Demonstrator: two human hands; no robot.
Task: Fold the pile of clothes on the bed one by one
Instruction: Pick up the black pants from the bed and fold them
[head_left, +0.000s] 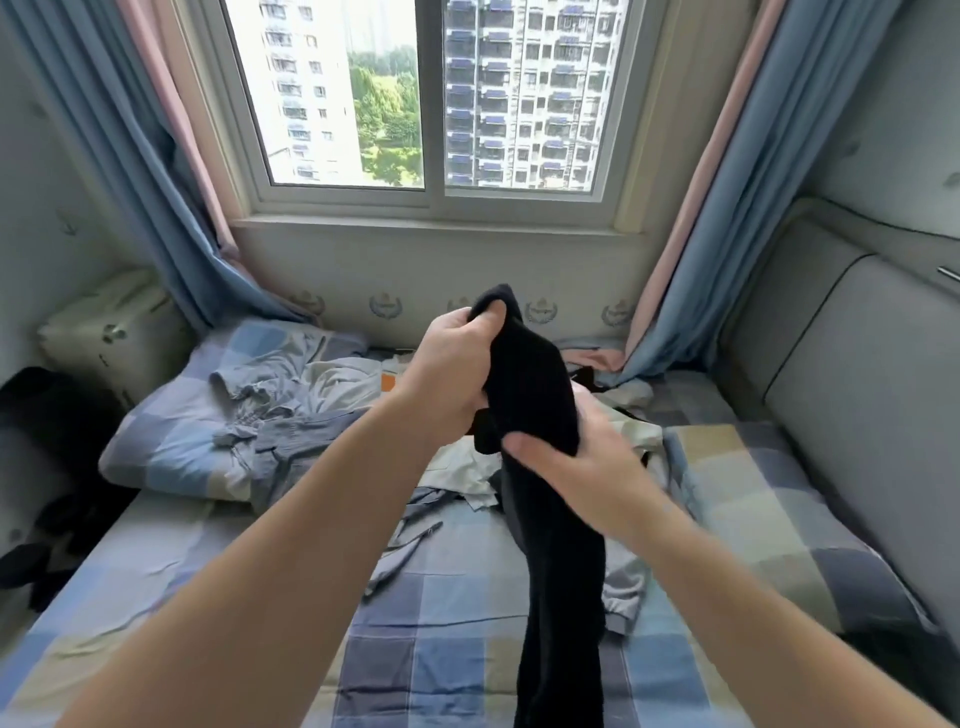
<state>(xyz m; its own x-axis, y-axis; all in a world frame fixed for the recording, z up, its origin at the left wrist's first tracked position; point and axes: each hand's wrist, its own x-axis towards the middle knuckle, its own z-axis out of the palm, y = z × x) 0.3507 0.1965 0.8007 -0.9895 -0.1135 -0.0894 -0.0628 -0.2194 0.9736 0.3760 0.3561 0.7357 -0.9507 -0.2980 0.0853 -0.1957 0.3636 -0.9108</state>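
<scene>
Above the bed (441, 629), I am holding a seemingly light, limp black garment (535, 389), left hand (452, 379) gripping its top, right hand (576, 467) clasping lower

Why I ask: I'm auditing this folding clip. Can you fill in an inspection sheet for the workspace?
Surface: bed with a checked sheet, rumpled.
Job's things: black garment held up, hanging down toward the bed; pile of clothes unfolded beyond it, partly on a pillow.
Clutter: orange item among the clothes; dark things at the left bedside, kind unclear.
Grippers: left hand grips the garment's top; right hand holds it lower down.
Cables: nothing seen.
Surroundings: window, blue curtains, grey padded panel on the right.
</scene>
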